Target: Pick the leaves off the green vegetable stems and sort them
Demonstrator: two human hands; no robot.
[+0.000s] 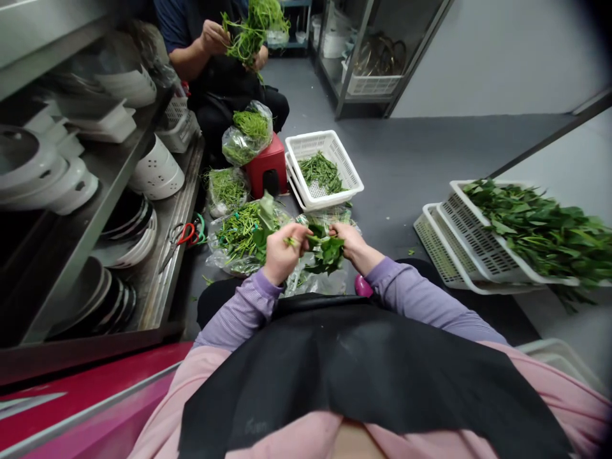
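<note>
Leafy greens (pixel 327 252): small loose bunch, deep green, broad flat leaves overlapping and hanging downward; the upper leaves look almost black in shadow, the lower ones catch more light and show a brighter green.
Bunch's place: held up between both hands, in front of the black apron (pixel 373 363) and above clear plastic on the floor; from my remote seat I see it close to the middle of the head view.
Left hand (pixel 283 252): fingers curled and pinching the bunch's left side, a pale stem end showing among them.
Right hand (pixel 351 245): fingertips closed on the bunch's right edge; I cannot tell how firmly.
Pale leaf (pixel 270 213): lighter, dull green, just beyond the left hand; I cannot tell whether that hand holds it.
Bagged stems (pixel 235 233): thin, bright green pieces in an open clear bag, just left of the left hand.
White basket (pixel 352 182): tilted, beyond the hands, with slender cut greens spread inside.
White crates (pixel 471 239): stacked and leaning at my right, the top one heaped with dark leaves (pixel 540 220) like those I hold.
Scissors (pixel 185 234): red handles, on the metal shelf edge at my left.
Co-worker's hand (pixel 213 38): grasping one side of a tangle of finer greens (pixel 253 29), beyond the red stool (pixel 265 162).
</note>
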